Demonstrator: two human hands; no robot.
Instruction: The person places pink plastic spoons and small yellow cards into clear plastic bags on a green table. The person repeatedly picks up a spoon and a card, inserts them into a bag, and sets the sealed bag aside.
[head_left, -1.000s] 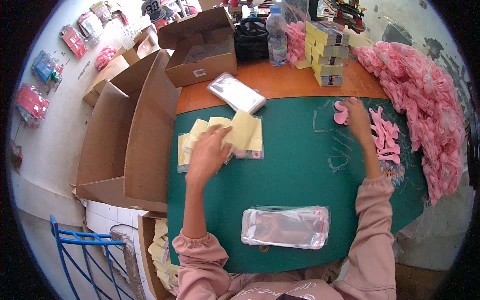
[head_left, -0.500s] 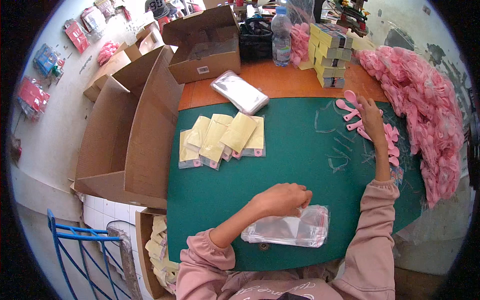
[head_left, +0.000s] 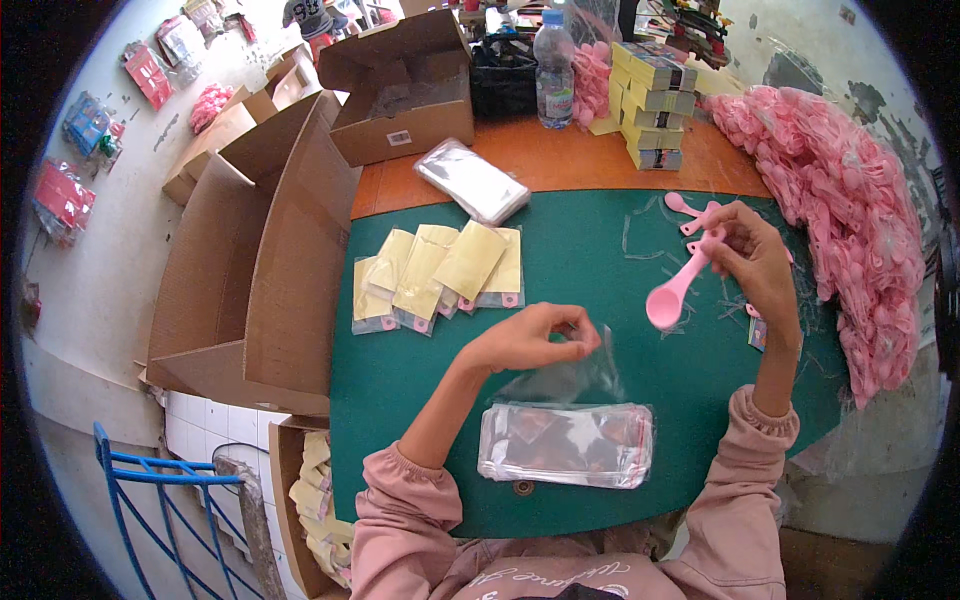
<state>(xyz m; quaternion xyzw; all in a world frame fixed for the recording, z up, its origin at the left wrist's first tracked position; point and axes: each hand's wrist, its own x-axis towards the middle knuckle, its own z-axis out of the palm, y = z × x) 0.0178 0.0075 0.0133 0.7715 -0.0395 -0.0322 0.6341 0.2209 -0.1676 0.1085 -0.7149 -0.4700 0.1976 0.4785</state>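
Note:
My right hand (head_left: 752, 255) grips a pink measuring spoon (head_left: 675, 288) by its handle end, with the bowl hanging toward the lower left. In my left hand (head_left: 540, 337) a clear plastic bag (head_left: 580, 378) is pinched between thumb and fingers, above a stack of clear bags (head_left: 565, 446) on the green mat. More pink spoons (head_left: 684, 205) lie at the right, partly hidden behind my right hand. To the left, several packed bags with pale yellow cards (head_left: 428, 270) overlap, pink handle ends showing at their lower edges.
A heap of bagged pink spoons (head_left: 840, 200) lines the right side. Stacks of cards (head_left: 655, 105), a water bottle (head_left: 554, 75) and a bundle of clear bags (head_left: 472, 182) stand or lie at the back. Open cardboard boxes (head_left: 290, 270) stand left. Plastic scraps (head_left: 640, 238) lie near the spoons.
My left hand has risen from the bag stack, drawing one bag up. My right hand has come nearer from the spoon pile, now with a spoon in it.

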